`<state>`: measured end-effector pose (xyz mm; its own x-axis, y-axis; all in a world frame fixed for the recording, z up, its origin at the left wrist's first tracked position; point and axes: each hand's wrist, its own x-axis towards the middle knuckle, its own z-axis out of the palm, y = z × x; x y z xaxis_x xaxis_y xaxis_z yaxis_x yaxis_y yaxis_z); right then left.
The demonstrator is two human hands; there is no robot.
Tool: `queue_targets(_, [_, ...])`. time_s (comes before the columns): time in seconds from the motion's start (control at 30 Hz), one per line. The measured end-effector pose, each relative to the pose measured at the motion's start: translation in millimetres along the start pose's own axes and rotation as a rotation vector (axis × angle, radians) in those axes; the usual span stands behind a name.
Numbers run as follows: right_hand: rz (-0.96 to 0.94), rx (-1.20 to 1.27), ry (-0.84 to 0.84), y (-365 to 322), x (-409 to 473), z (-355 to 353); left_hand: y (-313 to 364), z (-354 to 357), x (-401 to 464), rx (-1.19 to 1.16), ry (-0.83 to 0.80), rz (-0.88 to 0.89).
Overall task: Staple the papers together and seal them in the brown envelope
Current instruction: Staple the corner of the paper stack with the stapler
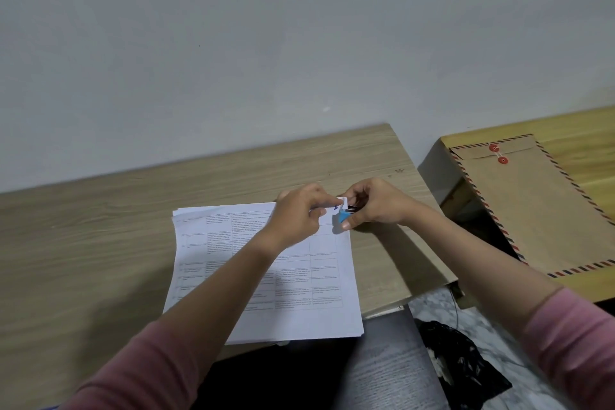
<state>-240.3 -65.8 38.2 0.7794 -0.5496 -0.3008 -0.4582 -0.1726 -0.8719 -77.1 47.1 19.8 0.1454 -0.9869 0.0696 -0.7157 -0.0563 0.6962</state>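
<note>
I've got my right hand (376, 206) gripping the blue stapler (342, 217) on the papers (299, 280) corner, left hand (299, 216) pinching it, brown envelope (532, 206) right of frame untouched, sealing left.

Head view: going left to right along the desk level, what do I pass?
stack of papers → left hand → blue stapler → right hand → brown envelope

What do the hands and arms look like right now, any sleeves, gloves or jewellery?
Both hands are bare: the left hand and right hand show no gloves, rings or watch. Each arm wears a pink long sleeve pushed up, the left sleeve and right sleeve, leaving the forearms uncovered.
</note>
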Motion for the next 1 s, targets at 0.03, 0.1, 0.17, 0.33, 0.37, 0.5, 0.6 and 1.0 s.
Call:
queue_targets(0.03, [0.009, -0.003, -0.002, 1.1, 0.2, -1.5, -0.7, -0.5, -0.1, 0.006, -0.003, -0.003])
queue_targets(0.1, [0.030, -0.008, -0.005, 4.4, 0.5, -4.4, -0.6, -2.3, -0.2, 0.021, 0.003, -0.018])
queue_targets(0.17, [0.041, -0.016, -0.008, 7.0, 0.4, -6.2, 0.8, -4.0, -0.4, 0.033, 0.013, -0.030])
queue_targets(0.33, [0.030, -0.004, -0.002, 2.3, -0.7, -3.7, 4.9, -1.5, -0.1, 0.028, 0.003, 0.011])
queue_targets(0.37, [0.023, -0.001, -0.007, -0.5, -0.9, -2.3, 4.7, -0.9, -0.1, 0.024, 0.001, 0.020])
queue_targets(0.5, [0.013, -0.003, -0.010, -6.1, 1.8, 1.3, 2.3, -1.6, -1.9, -0.132, 0.020, 0.010])
queue_targets(0.6, [0.005, -0.030, -0.012, -6.4, 4.8, 0.6, 3.1, -6.1, -2.9, -0.203, 0.048, -0.030])
queue_targets(1.0, [-0.037, -0.156, -0.019, -15.2, 6.2, 4.0, 3.6, -13.2, -2.6, -0.199, 0.053, -0.069])
